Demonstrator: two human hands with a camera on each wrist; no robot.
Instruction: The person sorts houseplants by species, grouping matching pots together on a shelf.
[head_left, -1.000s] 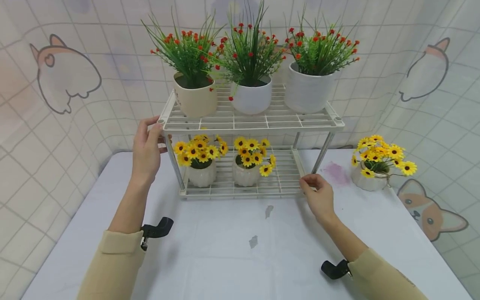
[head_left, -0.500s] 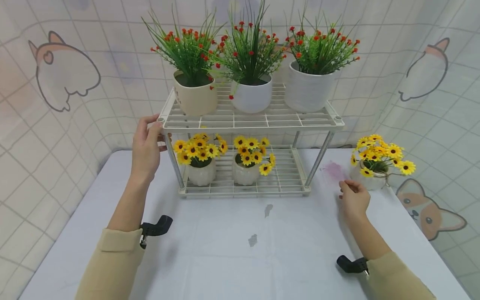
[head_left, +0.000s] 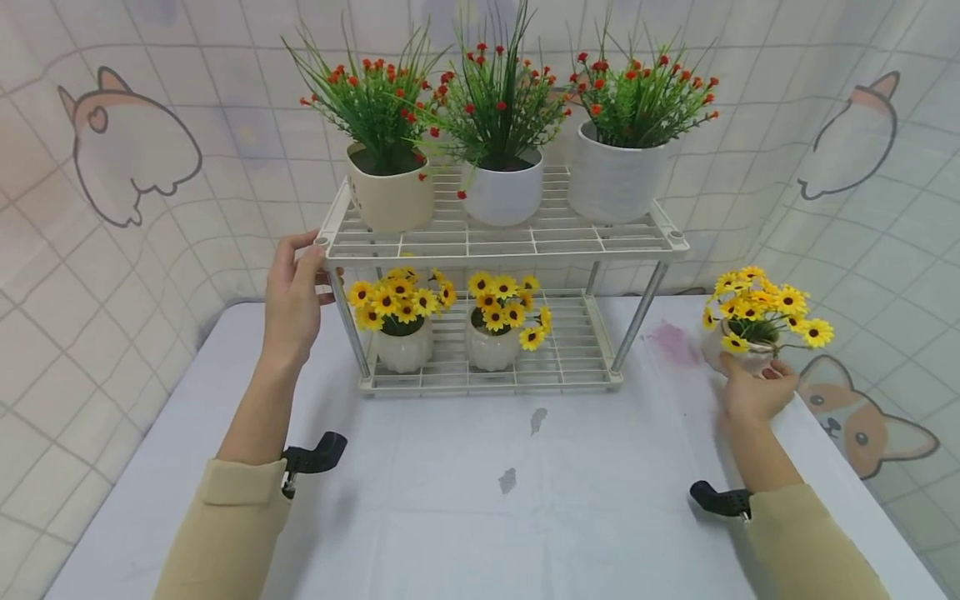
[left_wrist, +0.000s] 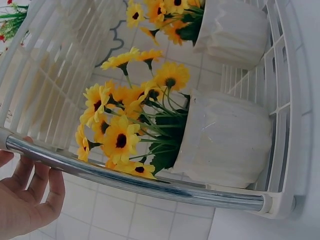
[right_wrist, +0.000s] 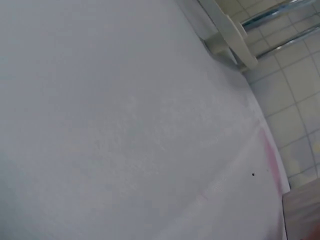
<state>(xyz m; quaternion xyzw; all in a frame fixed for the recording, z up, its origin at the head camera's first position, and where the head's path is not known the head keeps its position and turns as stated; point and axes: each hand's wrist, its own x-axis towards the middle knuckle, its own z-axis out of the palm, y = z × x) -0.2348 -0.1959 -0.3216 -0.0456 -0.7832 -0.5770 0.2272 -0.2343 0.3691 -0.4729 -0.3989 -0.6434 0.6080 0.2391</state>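
In the head view, a white two-tier wire shelf [head_left: 495, 387] stands on the table. My left hand [head_left: 294, 304] grips its front left corner below the upper tier, fingers behind the chrome post [left_wrist: 150, 186] in the left wrist view. At the far right, my right hand [head_left: 757, 393] is at the front of a potted yellow sunflower plant [head_left: 765, 308], thumb and fingers curled at either side of its pale pot. Only a corner of what seems to be that pot [right_wrist: 302, 207] shows in the right wrist view. Two similar potted sunflowers [head_left: 405, 350] [head_left: 491, 346] sit on the lower tier.
On the upper tier stand three pots of red-flowered grass: a cream pot [head_left: 393, 200], a white pot [head_left: 502, 196] and a larger white pot [head_left: 618, 179]. A white cloth covers the table [head_left: 450, 517]. Behind hangs a tiled-pattern curtain [head_left: 247, 183].
My right hand has let go of the shelf's lower front right corner and moved right to the sunflower pot. The left hand has stayed at the shelf's upper left corner.
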